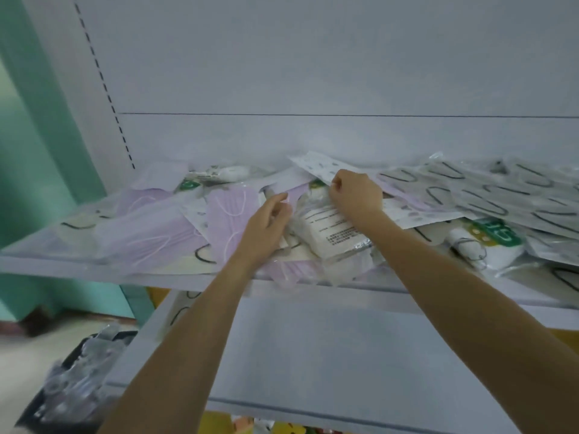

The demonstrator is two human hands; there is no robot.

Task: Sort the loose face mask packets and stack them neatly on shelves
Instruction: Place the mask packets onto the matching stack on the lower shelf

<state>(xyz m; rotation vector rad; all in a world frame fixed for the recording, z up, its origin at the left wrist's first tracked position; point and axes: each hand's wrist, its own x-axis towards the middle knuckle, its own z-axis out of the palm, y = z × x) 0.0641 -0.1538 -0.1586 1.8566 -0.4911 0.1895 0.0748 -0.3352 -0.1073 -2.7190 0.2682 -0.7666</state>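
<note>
White packet (329, 228) between 2 hands (266, 225) (355, 195)

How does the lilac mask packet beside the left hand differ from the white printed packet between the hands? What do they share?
The lilac packet shows a mask with white loops; the white packet shows black print. The lilac packet lies left of the left hand; the white packet lies between it and the right hand. Both lie heaped on the upper shelf.

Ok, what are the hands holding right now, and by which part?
The right hand pinches the white spotted packet by its near edge. The left hand touches the packet pile; whether it grips anything cannot be told.
</note>
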